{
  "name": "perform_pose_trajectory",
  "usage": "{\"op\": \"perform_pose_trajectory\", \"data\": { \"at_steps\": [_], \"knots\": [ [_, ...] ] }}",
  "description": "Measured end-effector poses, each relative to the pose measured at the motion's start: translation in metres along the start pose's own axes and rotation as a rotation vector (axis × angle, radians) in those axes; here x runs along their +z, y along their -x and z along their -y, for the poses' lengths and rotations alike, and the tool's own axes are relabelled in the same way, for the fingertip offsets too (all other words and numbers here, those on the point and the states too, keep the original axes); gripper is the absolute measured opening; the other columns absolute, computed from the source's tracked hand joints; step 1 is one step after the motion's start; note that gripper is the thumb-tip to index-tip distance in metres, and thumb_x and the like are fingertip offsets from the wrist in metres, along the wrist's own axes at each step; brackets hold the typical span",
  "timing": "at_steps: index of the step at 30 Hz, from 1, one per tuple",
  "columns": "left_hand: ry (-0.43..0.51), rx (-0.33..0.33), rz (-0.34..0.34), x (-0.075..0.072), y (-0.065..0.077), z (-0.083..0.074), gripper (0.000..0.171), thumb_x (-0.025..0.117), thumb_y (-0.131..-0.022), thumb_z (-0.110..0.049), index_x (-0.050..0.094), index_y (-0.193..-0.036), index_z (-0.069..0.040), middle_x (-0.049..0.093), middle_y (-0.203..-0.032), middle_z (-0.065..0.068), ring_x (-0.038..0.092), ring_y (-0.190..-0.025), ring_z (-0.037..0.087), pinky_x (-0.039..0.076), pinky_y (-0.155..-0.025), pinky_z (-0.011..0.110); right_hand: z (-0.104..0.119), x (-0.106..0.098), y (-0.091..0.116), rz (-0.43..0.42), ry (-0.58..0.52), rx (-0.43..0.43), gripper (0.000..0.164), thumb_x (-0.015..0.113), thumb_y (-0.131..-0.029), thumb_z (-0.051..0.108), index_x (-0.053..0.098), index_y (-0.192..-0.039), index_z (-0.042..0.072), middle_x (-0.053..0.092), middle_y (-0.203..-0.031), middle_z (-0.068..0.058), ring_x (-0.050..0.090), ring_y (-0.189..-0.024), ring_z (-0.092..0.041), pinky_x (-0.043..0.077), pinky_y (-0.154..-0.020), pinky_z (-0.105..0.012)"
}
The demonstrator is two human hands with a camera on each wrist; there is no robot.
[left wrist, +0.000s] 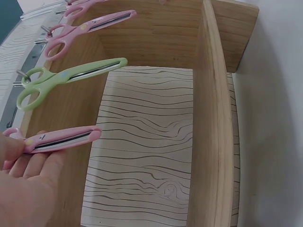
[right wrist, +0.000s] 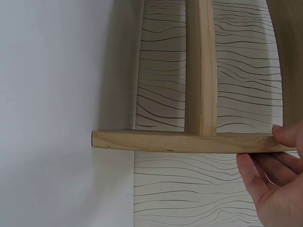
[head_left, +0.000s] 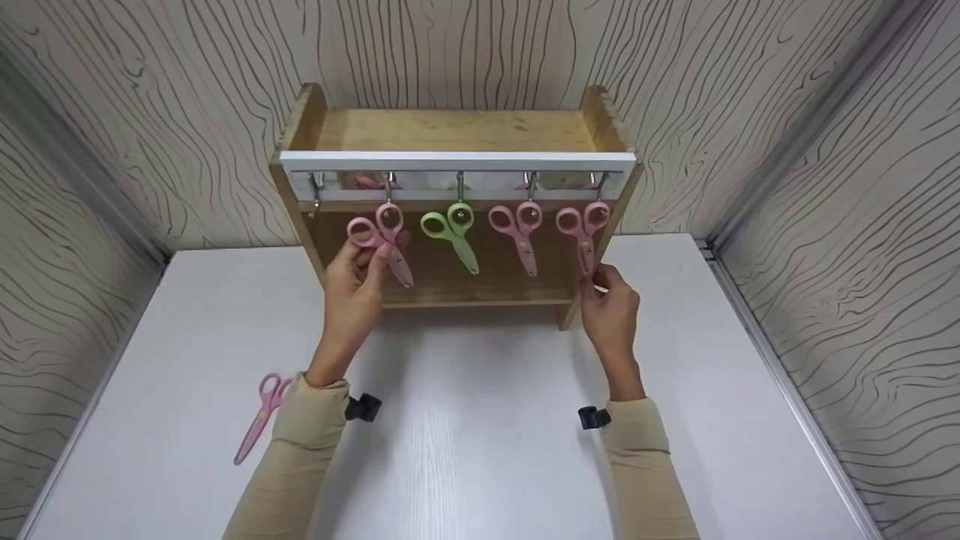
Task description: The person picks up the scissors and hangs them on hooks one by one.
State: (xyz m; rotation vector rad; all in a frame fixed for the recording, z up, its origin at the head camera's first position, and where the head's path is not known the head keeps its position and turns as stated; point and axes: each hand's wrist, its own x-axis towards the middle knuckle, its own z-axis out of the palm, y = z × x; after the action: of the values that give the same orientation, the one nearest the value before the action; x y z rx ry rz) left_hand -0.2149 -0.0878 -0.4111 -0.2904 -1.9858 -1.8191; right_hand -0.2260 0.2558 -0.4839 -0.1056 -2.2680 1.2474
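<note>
My left hand (head_left: 358, 281) pinches a pair of pink scissors (left wrist: 66, 138) between thumb and fingers; one of its finger loops is on the second hook from the left. At the lower right, my right hand (head_left: 611, 307) grips the front edge of the side panel (right wrist: 156, 141) of a wooden shelf (head_left: 457, 131), thumb on one face and fingers on the other. Between the hands hang green scissors (head_left: 454, 234) and pink scissors (head_left: 517, 236), each by one loop. Another pink pair (head_left: 581, 236) hangs from the rightmost hook, just above my right hand.
A white rail (head_left: 457, 161) with metal hooks runs across the shelf's front; its leftmost hook (head_left: 315, 195) is beside the left side panel. Pink scissors (head_left: 259, 420) lie on the white table (head_left: 465, 450) near my left sleeve. Wood-patterned walls (head_left: 187, 135) stand behind and at both sides.
</note>
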Motion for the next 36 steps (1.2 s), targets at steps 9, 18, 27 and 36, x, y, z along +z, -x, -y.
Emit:
{"op": "perform_pose_trajectory", "data": {
  "at_steps": [9,18,27,36],
  "knots": [
    [0.057,-0.051,0.018,-0.001,-0.002,-0.001,0.025,0.059,-0.105,0.0,0.061,-0.126,0.012,0.074,-0.122,0.031,0.074,-0.101,-0.001,0.063,-0.088,0.018,0.0,0.001,-0.002,-0.019,-0.002,-0.009,0.021,0.063,-0.101,0.004,0.071,-0.117,-0.008,0.077,-0.11,-0.028,0.078,-0.104,-0.038,0.067,-0.089,-0.046],
    [0.105,-0.081,0.045,-0.001,-0.004,0.0,0.027,0.059,-0.105,0.0,0.06,-0.129,0.012,0.071,-0.128,0.032,0.075,-0.112,0.014,0.064,-0.095,0.028,0.001,0.0,-0.001,0.003,-0.02,0.011,0.023,0.06,-0.103,0.008,0.07,-0.119,-0.006,0.077,-0.11,-0.025,0.077,-0.105,-0.034,0.067,-0.09,-0.043],
    [0.096,-0.073,0.047,-0.007,-0.001,0.005,0.031,0.062,-0.104,-0.001,0.062,-0.133,0.009,0.072,-0.126,0.028,0.076,-0.109,0.01,0.064,-0.096,0.029,-0.001,0.001,0.0,-0.009,-0.019,0.014,0.022,0.062,-0.102,0.006,0.071,-0.118,-0.006,0.077,-0.11,-0.026,0.077,-0.105,-0.035,0.067,-0.089,-0.04],
    [0.084,-0.077,0.073,-0.023,0.007,0.012,0.022,0.067,-0.102,-0.006,0.07,-0.12,0.006,0.075,-0.117,0.024,0.078,-0.106,0.029,0.065,-0.092,0.031,-0.002,0.0,0.0,-0.011,-0.024,0.008,0.022,0.061,-0.102,0.006,0.071,-0.118,-0.006,0.077,-0.111,-0.027,0.077,-0.105,-0.036,0.066,-0.089,-0.042]
  ]
}}
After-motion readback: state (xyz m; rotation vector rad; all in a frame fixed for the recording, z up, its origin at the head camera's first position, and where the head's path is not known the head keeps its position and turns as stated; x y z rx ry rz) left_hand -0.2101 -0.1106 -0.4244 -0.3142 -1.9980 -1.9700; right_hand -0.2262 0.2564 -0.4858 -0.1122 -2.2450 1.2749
